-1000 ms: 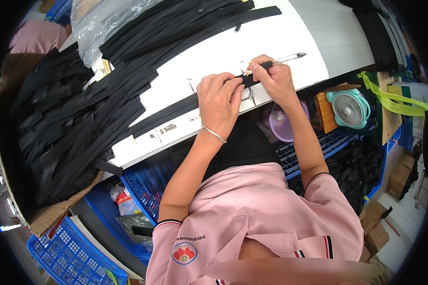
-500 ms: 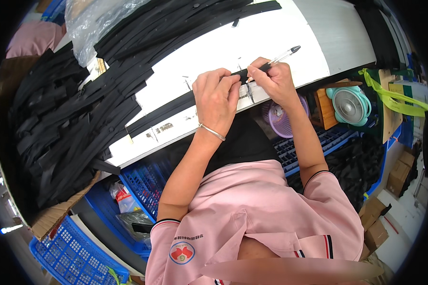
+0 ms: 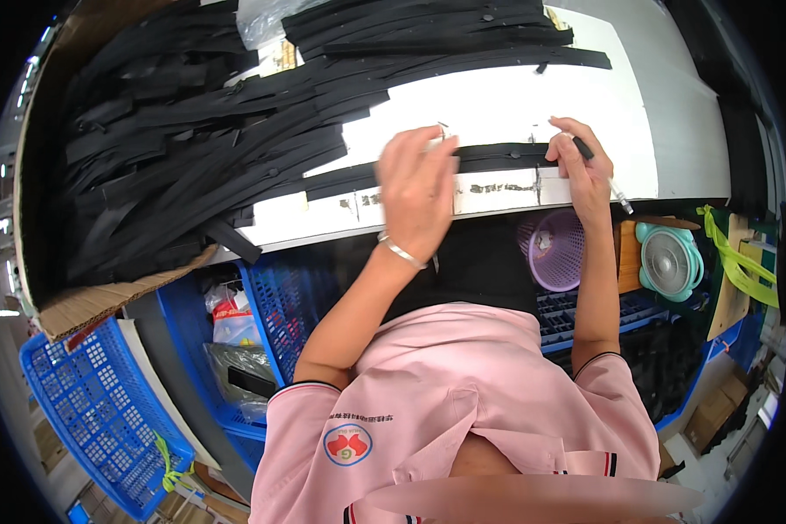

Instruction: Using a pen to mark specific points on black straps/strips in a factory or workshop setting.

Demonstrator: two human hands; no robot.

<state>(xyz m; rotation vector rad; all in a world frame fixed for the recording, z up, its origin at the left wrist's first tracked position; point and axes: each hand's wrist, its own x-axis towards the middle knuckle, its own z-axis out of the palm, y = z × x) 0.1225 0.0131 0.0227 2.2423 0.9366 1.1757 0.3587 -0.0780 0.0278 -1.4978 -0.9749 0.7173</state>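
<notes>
Head view: my right hand point(image 3: 589, 175) is clasping a pen point(image 3: 582, 148) in curled fingers, its black end rising past the knuckles and its clear barrel slanting out below. Those fingertips are resting at the right end of a black strip point(image 3: 489, 156); whether they are also pinching it, I cannot tell. My left hand point(image 3: 417, 188) is showing blurred over the same strip, fingers bent and nothing visible in them; since its underside is hidden, I cannot tell whether it is pressing down. Between my hands the strip is lying along the near part of a white board point(image 3: 498, 100), with dark marks point(image 3: 505, 189) showing on the board just nearer to me. I am judging this single strip to be the piece being worked; any pen mark on it is too small to make out. Below my right hand a purple basket point(image 3: 578, 262) is standing, with a turquoise fan point(image 3: 670, 265) farther to the right. Out to the left of my left hand, many loose strips point(image 3: 192, 166) are lying heaped, and ahead of both hands more strips point(image 3: 437, 39) are lying side by side. Nothing is telling handled ones from waiting ones, so I am only guessing that plenty are left. Farthest ahead, beyond my left hand, clear plastic point(image 3: 266, 19) is bunching.
</notes>
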